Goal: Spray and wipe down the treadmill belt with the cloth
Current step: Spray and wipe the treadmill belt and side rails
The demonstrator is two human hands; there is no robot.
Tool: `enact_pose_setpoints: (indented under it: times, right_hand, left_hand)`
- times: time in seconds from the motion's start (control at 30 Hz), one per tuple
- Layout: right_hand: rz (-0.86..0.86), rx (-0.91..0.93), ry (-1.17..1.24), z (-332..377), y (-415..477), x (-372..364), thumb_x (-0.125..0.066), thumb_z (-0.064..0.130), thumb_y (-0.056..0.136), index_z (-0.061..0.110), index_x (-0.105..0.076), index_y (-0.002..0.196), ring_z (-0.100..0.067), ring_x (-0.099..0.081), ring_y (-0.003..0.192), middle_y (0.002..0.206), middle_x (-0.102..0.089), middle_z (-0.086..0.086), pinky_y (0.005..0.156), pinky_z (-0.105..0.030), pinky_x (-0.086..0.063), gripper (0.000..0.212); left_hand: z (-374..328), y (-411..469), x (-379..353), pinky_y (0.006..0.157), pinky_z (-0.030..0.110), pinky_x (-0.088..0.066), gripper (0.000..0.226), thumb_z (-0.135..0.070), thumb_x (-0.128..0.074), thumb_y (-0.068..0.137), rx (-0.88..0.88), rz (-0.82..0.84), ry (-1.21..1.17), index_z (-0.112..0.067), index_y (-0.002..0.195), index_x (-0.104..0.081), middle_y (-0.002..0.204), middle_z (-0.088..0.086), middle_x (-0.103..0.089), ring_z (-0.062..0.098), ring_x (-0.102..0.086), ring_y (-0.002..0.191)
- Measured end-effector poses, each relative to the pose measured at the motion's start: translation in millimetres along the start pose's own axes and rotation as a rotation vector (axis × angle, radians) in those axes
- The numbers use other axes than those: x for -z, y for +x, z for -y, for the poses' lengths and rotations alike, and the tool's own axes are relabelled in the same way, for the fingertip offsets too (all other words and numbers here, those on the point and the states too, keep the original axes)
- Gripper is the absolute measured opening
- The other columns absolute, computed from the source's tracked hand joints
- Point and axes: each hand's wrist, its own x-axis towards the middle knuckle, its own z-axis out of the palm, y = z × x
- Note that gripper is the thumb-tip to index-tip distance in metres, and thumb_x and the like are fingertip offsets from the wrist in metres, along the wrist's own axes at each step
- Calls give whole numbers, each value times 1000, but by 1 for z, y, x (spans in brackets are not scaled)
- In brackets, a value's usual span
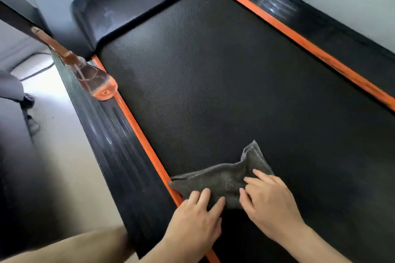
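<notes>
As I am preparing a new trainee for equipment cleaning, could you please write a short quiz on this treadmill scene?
1. True or false: the spray bottle sits in the middle of the belt.
2. How many of the person's hands touch the grey cloth? A) none B) one C) both
3. Fill in: the stripes along the belt's two long edges are ___.

Key
1. False: it sits on the left side rail.
2. C: the left hand and the right hand both rest on it.
3. Orange.
</notes>
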Motion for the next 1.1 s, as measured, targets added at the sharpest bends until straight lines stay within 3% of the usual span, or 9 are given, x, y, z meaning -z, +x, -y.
enact_pose_setpoints:
  times: [0.1, 0.2, 0.3, 0.37, 0.47, 0.63, 0.83, 0.97, 1.1]
  right_hand:
    - [5, -61, -23, 8, 2, -16, -58, 37, 88, 17, -75, 105, -30, -64, 116, 104, -72, -4, 83, -43, -58, 31]
    - [141, -108, -58, 37, 24, -35, -79, 44, 75, 19, -65, 129, -40, -55, 127, 126, -61, -22, 91, -55, -53, 61]
    - [154, -74, -38, 62, 64, -37, -63, 49, 88, 24, -41, 150, -37, -30, 146, 152, -38, -25, 111, -57, -33, 70]
    - [226, -36, -38, 77, 97, -39, -38, 50, 101, 31, -7, 159, -30, 1, 154, 166, -7, -14, 121, -53, -7, 68]
    - [235, 15, -63, 98, 139, -40, -27, 50, 104, 34, 5, 158, -24, 14, 153, 167, 6, -5, 121, -52, 4, 65]
    - [318, -6, -143, 121, 174, -47, -26, 45, 106, 36, 10, 156, -23, 12, 153, 167, 10, -2, 122, -50, -1, 63]
    - [382, -101, -87, 112, 96, -14, -42, 34, 103, 31, -21, 157, -23, -16, 152, 163, -25, -3, 118, -41, -27, 58]
    - [500, -106, -166, 98, 48, 1, -23, 49, 102, 38, -9, 157, -21, -6, 154, 166, -17, -1, 122, -38, -15, 58]
    - [381, -53, -172, 109, 100, -22, -5, 59, 97, 38, 2, 157, -24, 6, 153, 167, -3, -8, 122, -44, -4, 64]
  left_hand:
    - [5, 0, 7, 62, 33, -55, 43, -44, -48, 82, 18, -39, 54, -30, 118, -67, 109, 6, -66, 25, -64, 81]
    - [33, 1, 24, 95, 51, -50, 53, -47, -39, 91, 159, 0, 89, -28, 138, -57, 138, 13, -57, 40, -59, 118]
    - [68, 13, 38, 120, 57, -9, 63, -53, -19, 101, 280, 66, 139, -30, 158, -7, 165, 12, -7, 38, -12, 150]
    - [98, 20, 46, 120, 56, -2, 66, -54, -15, 100, 356, 60, 183, -29, 158, 4, 165, 16, 2, 33, -1, 152]
    - [134, 32, 52, 118, 58, -2, 63, -48, -19, 103, 392, -3, 186, -24, 159, -1, 165, 16, -1, 31, 0, 153]
    - [174, 39, 51, 111, 61, -28, 62, -29, -25, 92, 275, -179, 176, -3, 146, -44, 155, 24, -34, 40, -32, 144]
    - [112, -4, 43, 121, 49, -3, 63, -27, -16, 96, -3, -46, 57, 2, 150, -32, 163, 21, -13, 34, -5, 152]
    - [84, -20, 29, 122, 48, 9, 63, -38, -10, 105, 31, 40, 46, -1, 155, -2, 164, 15, 10, 29, 16, 151]
    - [119, 16, 30, 121, 49, -8, 71, -39, -2, 98, 203, -209, 53, -1, 155, -23, 163, 19, -14, 33, -13, 151]
